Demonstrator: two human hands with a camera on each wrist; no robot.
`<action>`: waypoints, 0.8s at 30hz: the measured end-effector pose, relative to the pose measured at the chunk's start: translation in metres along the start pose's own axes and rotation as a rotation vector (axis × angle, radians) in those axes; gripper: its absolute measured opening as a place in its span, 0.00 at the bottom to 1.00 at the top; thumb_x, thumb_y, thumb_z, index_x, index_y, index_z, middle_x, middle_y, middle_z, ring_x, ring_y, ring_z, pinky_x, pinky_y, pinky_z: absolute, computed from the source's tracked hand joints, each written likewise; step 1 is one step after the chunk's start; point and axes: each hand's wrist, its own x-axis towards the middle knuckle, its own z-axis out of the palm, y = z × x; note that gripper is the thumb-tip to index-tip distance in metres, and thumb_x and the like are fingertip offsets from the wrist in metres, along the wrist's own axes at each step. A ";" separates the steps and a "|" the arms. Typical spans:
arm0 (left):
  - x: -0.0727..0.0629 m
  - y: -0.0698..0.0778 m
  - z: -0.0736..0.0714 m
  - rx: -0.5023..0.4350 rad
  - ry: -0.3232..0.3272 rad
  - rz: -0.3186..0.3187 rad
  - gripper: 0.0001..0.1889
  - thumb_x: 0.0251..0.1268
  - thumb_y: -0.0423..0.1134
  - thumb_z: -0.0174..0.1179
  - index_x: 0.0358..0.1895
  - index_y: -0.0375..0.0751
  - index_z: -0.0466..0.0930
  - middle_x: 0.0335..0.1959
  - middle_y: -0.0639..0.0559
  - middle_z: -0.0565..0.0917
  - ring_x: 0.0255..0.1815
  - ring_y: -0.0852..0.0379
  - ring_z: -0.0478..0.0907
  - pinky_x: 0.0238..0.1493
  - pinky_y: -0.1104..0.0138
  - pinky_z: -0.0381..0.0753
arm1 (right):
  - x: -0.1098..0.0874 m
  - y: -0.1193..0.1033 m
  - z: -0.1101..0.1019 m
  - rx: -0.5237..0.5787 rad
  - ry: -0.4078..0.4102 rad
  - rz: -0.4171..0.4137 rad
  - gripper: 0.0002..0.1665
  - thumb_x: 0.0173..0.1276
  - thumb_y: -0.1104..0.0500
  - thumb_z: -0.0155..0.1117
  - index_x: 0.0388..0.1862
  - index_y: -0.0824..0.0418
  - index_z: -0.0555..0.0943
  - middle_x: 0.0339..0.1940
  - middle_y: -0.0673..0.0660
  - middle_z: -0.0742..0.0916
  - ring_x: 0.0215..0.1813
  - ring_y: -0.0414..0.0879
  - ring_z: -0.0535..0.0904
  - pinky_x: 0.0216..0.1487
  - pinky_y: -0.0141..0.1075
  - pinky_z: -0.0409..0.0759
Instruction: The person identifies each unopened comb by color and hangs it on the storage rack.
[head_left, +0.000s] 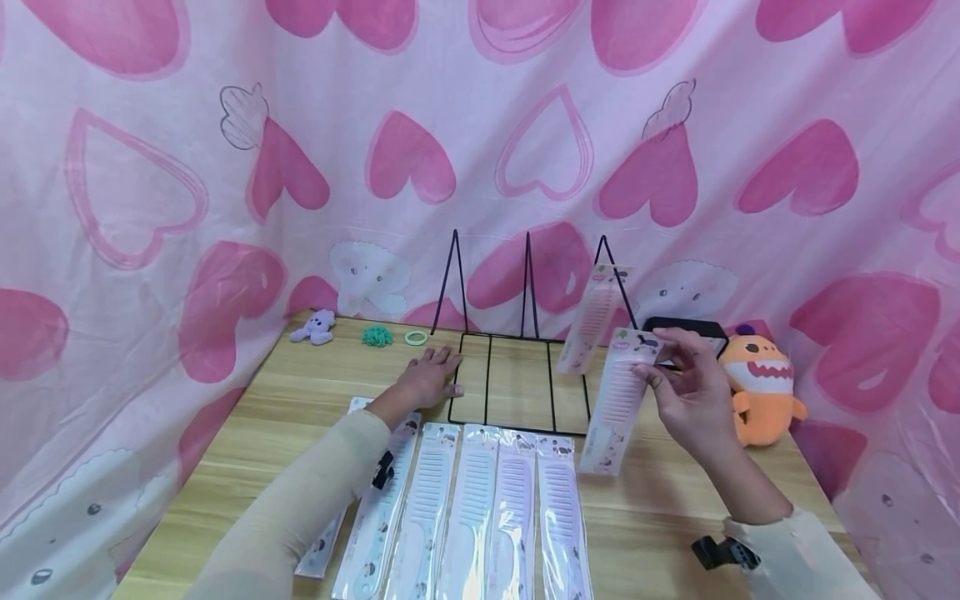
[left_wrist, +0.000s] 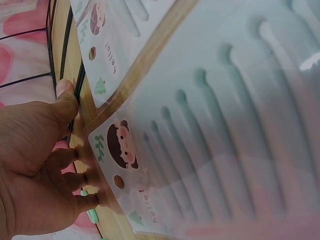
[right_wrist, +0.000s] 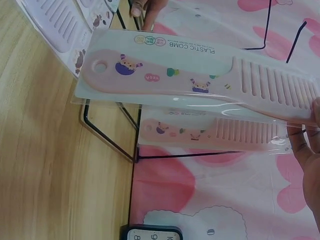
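Two pink combs (head_left: 617, 408) — one hung, one in right fingers (head_left: 686, 340).

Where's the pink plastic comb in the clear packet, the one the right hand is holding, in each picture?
Head: the pink plastic comb in its clear packet is right of centre, pinched by the person's right hand.
Left wrist: not in it.
Right wrist: the comb stretches sideways, mostly across the upper half, handle leftward.
Shared landmark: the black wire rack shows in all three.

Head view fwd/down from above, wrist views close (rack (head_left: 522, 337) in all 3)
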 end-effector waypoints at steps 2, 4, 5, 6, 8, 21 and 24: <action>0.002 -0.001 0.002 -0.001 0.000 0.001 0.40 0.88 0.57 0.54 0.92 0.48 0.52 0.94 0.40 0.47 0.94 0.30 0.41 0.90 0.32 0.50 | 0.001 0.002 0.002 -0.011 0.002 0.005 0.45 0.60 0.91 0.67 0.76 0.71 0.71 0.61 0.36 0.78 0.59 0.30 0.84 0.61 0.21 0.84; 0.003 -0.001 0.001 0.005 -0.006 -0.001 0.40 0.88 0.57 0.54 0.92 0.49 0.51 0.94 0.40 0.47 0.94 0.31 0.41 0.91 0.33 0.50 | 0.002 0.006 0.004 -0.021 0.002 0.002 0.45 0.61 0.91 0.67 0.76 0.70 0.71 0.60 0.36 0.78 0.57 0.30 0.83 0.61 0.21 0.84; 0.003 -0.001 0.001 0.002 -0.007 -0.002 0.40 0.88 0.57 0.54 0.92 0.48 0.51 0.94 0.40 0.47 0.94 0.31 0.41 0.91 0.33 0.50 | 0.003 0.008 0.005 -0.014 0.000 0.001 0.44 0.61 0.90 0.67 0.76 0.71 0.71 0.59 0.37 0.78 0.56 0.30 0.82 0.61 0.21 0.84; 0.003 -0.001 0.001 -0.003 -0.007 0.000 0.40 0.88 0.56 0.55 0.92 0.48 0.52 0.94 0.40 0.47 0.94 0.30 0.41 0.91 0.33 0.50 | 0.004 0.010 0.006 -0.010 -0.003 0.000 0.44 0.62 0.90 0.67 0.76 0.71 0.70 0.59 0.37 0.77 0.55 0.31 0.82 0.60 0.20 0.84; 0.003 -0.002 0.002 -0.015 -0.001 0.004 0.40 0.88 0.56 0.56 0.92 0.48 0.53 0.94 0.40 0.48 0.94 0.30 0.41 0.90 0.32 0.50 | 0.007 0.015 0.008 -0.002 -0.011 0.000 0.44 0.63 0.90 0.66 0.76 0.70 0.70 0.59 0.38 0.77 0.53 0.33 0.81 0.60 0.20 0.85; 0.035 -0.026 0.026 0.023 -0.008 0.013 0.43 0.86 0.62 0.54 0.93 0.53 0.48 0.95 0.42 0.44 0.94 0.31 0.38 0.91 0.32 0.49 | 0.031 0.034 0.025 -0.119 0.041 0.025 0.38 0.70 0.82 0.69 0.75 0.67 0.71 0.50 0.59 0.81 0.46 0.38 0.77 0.47 0.11 0.81; 0.037 -0.028 0.027 0.023 0.002 0.015 0.42 0.86 0.63 0.54 0.93 0.54 0.49 0.95 0.43 0.45 0.94 0.31 0.40 0.90 0.32 0.50 | 0.037 0.038 0.029 -0.186 0.051 0.026 0.37 0.71 0.78 0.72 0.75 0.66 0.72 0.50 0.65 0.82 0.46 0.35 0.77 0.41 0.10 0.75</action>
